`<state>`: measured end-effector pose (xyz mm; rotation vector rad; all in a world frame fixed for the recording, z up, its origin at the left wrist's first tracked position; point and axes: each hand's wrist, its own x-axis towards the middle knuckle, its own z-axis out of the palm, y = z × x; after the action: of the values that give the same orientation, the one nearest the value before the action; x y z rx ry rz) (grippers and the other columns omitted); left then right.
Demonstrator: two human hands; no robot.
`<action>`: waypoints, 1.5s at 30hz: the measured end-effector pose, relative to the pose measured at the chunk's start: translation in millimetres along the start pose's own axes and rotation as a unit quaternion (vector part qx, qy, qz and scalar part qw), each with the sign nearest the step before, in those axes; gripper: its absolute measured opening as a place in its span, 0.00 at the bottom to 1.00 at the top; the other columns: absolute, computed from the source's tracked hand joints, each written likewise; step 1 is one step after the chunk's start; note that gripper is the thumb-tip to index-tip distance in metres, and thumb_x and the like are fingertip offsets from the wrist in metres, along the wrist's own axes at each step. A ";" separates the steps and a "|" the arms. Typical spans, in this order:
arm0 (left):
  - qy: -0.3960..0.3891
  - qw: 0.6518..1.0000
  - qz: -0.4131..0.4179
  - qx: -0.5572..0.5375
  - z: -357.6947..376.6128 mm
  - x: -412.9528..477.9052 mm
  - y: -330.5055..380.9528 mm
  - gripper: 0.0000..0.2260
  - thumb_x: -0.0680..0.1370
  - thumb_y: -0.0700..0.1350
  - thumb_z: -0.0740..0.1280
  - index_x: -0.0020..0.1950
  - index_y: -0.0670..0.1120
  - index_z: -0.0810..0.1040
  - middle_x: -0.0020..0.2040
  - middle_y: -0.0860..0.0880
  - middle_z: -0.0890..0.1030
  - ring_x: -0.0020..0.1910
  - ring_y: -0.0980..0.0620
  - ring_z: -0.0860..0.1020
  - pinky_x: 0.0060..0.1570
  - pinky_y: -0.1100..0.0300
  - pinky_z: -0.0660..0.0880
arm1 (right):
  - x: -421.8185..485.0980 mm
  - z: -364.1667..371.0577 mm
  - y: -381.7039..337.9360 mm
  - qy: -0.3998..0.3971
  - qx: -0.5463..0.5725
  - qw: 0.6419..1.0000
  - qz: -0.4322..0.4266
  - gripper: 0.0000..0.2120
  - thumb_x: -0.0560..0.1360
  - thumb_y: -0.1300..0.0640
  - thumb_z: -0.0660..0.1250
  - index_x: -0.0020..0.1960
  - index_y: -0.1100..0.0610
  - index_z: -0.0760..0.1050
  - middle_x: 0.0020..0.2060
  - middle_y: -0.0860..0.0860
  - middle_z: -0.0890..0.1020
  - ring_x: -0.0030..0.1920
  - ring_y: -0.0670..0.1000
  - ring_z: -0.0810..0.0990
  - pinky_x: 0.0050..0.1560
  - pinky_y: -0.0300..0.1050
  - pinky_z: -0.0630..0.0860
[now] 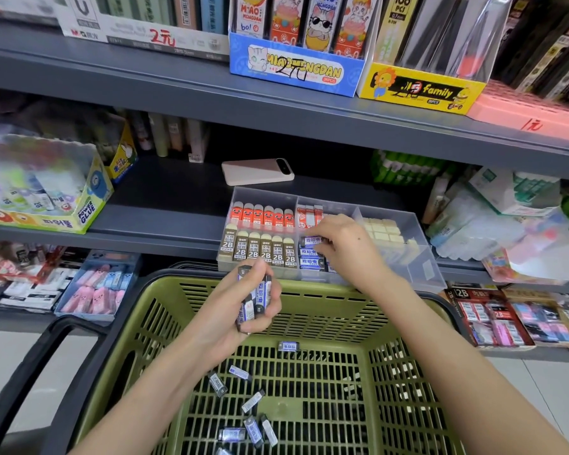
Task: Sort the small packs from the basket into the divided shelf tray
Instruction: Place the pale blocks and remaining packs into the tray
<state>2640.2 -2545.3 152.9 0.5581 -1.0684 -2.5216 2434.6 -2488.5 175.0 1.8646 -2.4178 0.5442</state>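
Head view is taking in a grey metal shelf (165,198) in a stationery shop, with a pale phone (257,172) lying behind the clear divided tray (408,244) and a glue display box (40,192) sitting well to the left. Inside the tray, brown 2B erasers (260,254) and red erasers (263,215) are filling the left section, and cream blocks (383,233) are sitting in the right one. A green basket (309,287) is standing just in front of the tray's front wall, above a light tiled floor (539,382). The left hand (234,325) is gripping a bundle of small packs (257,300) over the basket's far rim, their long axes standing roughly upright. The right hand (339,244) is reaching into the middle section, its fingers pinching a single pack (311,240) lying crosswise, long axis left to right, above stacked packs (311,262) lying the same way. Loose packs (253,402) are lying on the basket floor, pointing every which way.
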 end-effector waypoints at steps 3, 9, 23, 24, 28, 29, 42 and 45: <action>0.002 1.000 -0.002 0.001 -0.1 0.3 -0.3 0.12 0.74 0.50 0.64 0.48 0.42 0.71 0.34 0.44 0.75 0.27 0.53 0.71 0.17 0.68 0.61 | -3.5 -0.6 0.7 0.057 0.017 0.998 0.018 0.08 0.68 0.65 0.73 0.46 0.58 0.84 0.42 0.52 0.84 0.45 0.54 0.76 0.45 0.40 0.67; 0.006 1.000 -0.003 0.004 1.2 0.2 -0.7 0.13 0.74 0.51 0.64 0.48 0.42 0.71 0.34 0.45 0.75 0.27 0.53 0.70 0.17 0.68 0.61 | -2.6 1.7 1.7 0.035 0.046 0.998 0.000 0.09 0.69 0.68 0.70 0.48 0.61 0.82 0.45 0.54 0.83 0.46 0.53 0.80 0.53 0.42 0.71; 0.007 0.999 -0.009 -0.031 0.5 4.3 -5.0 0.17 0.75 0.56 0.61 0.48 0.42 0.71 0.34 0.44 0.75 0.27 0.53 0.70 0.16 0.68 0.61 | -15.4 -3.6 2.0 0.026 -0.039 0.997 0.067 0.10 0.77 0.54 0.63 0.48 0.53 0.83 0.46 0.48 0.84 0.52 0.52 0.75 0.46 0.44 0.73; 0.005 0.999 -0.013 -0.043 0.1 4.6 -5.4 0.19 0.74 0.58 0.59 0.48 0.42 0.71 0.34 0.44 0.75 0.27 0.53 0.70 0.16 0.68 0.60 | -19.3 -7.3 -4.4 0.049 0.005 0.997 0.067 0.09 0.77 0.53 0.63 0.48 0.53 0.83 0.46 0.47 0.84 0.51 0.51 0.76 0.48 0.44 0.72; -0.003 0.998 -0.029 -0.059 0.0 5.7 -7.3 0.25 0.75 0.63 0.55 0.49 0.41 0.72 0.34 0.43 0.75 0.26 0.53 0.71 0.15 0.67 0.60 | -39.5 -21.4 -43.7 -0.005 0.207 0.978 0.025 0.12 0.75 0.46 0.66 0.54 0.50 0.81 0.45 0.42 0.81 0.49 0.43 0.72 0.51 0.41 0.69; -0.002 0.998 -0.032 -0.053 0.8 5.4 -8.2 0.25 0.75 0.62 0.54 0.49 0.40 0.73 0.33 0.44 0.75 0.25 0.53 0.71 0.15 0.67 0.60 | -44.0 -21.2 -51.3 -0.037 0.200 0.979 0.008 0.15 0.74 0.45 0.66 0.57 0.49 0.80 0.45 0.42 0.80 0.49 0.44 0.71 0.52 0.41 0.69; 0.003 0.997 -0.031 0.066 7.4 0.4 -14.8 0.21 0.77 0.56 0.57 0.50 0.41 0.79 0.31 0.40 0.77 0.21 0.50 0.70 0.15 0.67 0.58 | -75.9 -24.7 -50.8 -0.086 0.458 0.880 0.088 0.08 0.71 0.53 0.72 0.44 0.48 0.72 0.41 0.44 0.81 0.41 0.40 0.76 0.42 0.35 0.72; -0.001 0.999 -0.025 0.038 5.8 2.1 -16.4 0.19 0.77 0.50 0.58 0.53 0.35 0.77 0.33 0.42 0.76 0.20 0.53 0.67 0.17 0.66 0.55 | -67.9 -44.8 -24.4 0.010 0.553 0.817 0.160 0.10 0.71 0.54 0.71 0.47 0.56 0.72 0.36 0.49 0.84 0.38 0.46 0.81 0.43 0.37 0.76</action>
<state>2633.0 -2532.1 144.1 0.6099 -1.1695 -2.5340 2468.3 -2417.3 206.6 1.5278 -2.5843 2.3740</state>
